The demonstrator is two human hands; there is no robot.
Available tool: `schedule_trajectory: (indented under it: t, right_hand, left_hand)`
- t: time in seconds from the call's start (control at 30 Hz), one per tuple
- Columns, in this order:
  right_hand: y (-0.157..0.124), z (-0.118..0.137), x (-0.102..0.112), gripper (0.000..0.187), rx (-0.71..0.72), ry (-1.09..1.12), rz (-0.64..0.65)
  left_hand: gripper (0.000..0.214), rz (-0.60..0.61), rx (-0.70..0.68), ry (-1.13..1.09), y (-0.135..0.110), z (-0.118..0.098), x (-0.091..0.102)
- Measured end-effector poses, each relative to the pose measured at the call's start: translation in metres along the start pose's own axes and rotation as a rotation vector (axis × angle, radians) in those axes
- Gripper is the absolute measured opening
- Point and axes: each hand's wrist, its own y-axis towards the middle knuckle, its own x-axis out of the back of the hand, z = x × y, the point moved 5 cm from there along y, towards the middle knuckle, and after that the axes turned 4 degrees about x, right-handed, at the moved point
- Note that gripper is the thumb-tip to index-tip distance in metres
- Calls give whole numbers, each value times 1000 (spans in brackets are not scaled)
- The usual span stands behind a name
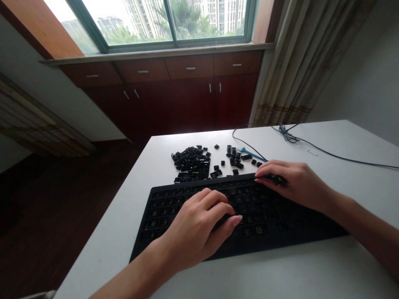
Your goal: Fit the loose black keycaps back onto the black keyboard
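Along the far edge of the long black keyboard [280, 240], your right hand [296, 185] pinches a glossy black keycap [276, 179], just beside the scattered loose keycaps [233, 155]; your left hand [193, 230] lies curled over the keys.

Glossy black plastic keycaps [191, 164], a matt plastic keyboard [249, 207], a smooth white tabletop [280, 265] and woven cloth curtains [289, 62]
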Motion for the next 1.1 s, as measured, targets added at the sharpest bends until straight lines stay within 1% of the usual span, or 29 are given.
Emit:
schedule_trajectory:
  t: [0.13,0.33,0.5,0.77,1.1]
  right_hand:
    - [-1,2,-6,16,35,-3,37]
    - [0,5,-4,18,70,20,79]
    - [1,5,-3,17,68,28,75]
    - [-1,3,-6,22,99,24,76]
    - [-1,3,-7,18,92,37,87]
  left_hand:
    - [12,6,3,0,0,1,-1]
    - [12,17,7,-2,0,1,-2]
    - [12,16,0,1,0,1,-3]
    - [11,-10,-16,19,-1,0,-1]
    - [13,-12,-15,29,-1,2,-3]
